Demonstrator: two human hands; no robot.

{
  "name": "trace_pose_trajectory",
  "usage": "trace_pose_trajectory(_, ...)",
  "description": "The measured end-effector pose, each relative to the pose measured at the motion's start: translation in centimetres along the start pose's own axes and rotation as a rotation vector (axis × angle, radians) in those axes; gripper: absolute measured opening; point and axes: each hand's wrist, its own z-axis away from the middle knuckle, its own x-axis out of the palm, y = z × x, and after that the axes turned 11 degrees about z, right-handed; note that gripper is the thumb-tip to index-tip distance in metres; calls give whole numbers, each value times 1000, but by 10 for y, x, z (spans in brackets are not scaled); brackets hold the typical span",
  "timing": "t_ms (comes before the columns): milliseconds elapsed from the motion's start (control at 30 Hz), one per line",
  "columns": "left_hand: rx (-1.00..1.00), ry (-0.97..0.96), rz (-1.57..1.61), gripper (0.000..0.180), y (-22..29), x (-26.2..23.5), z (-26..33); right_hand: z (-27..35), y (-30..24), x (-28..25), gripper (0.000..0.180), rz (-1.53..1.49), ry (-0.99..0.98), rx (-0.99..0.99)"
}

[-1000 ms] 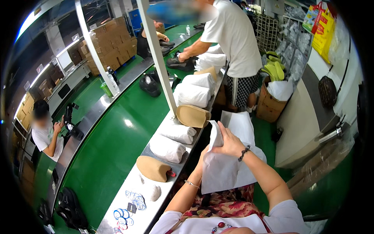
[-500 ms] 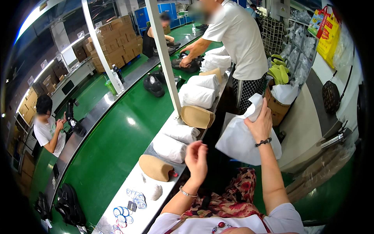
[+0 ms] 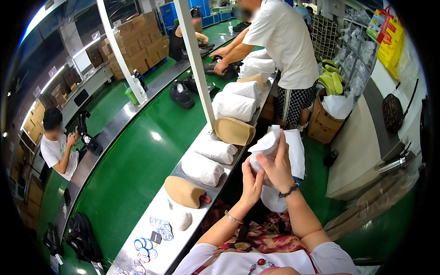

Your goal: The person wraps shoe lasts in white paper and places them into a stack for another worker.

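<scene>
This is a factory workshop that handles shoes. A long, glossy green conveyor-like bench [image 3: 133, 165] runs through it, with bulky black shoes [image 3: 182, 96] standing on top. Along the bench's near side, a narrow white ledge [image 3: 168, 247] carries plump white-wrapped bundles [image 3: 201, 169]. A standing person in a white T-shirt [image 3: 288, 43] works beside the bench; tall stacks of brown cardboard boxes [image 3: 137, 43] rise beyond it.

The left grip [image 3: 252, 187], clear of the white paper [image 3: 265, 146] half a second ago, now holds it beside the right grip [image 3: 278, 172]; the sheet, then spread below the right grip, is bunched between both.
</scene>
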Motion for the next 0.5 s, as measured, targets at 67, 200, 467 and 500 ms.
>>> trace_pose_trajectory(67, -101, 103, 172, 47, 3, 0, 1, -1, 15, -9, 88, -58, -133, -64)
trace_pose_trajectory(200, -178, 72, 94, 39, 5, -1, 2, -7, 23, 4, 71, -149, -127, 122)
trace_pose_trajectory(467, -157, 47, -112, 45, 16, -5, 4, -33, 33, -6, 23, -570, -312, 400)
trace_pose_trajectory(500, -182, 38, -94, 46, 15, -8, 5, -35, 35, -9, 23, -635, -354, 427)
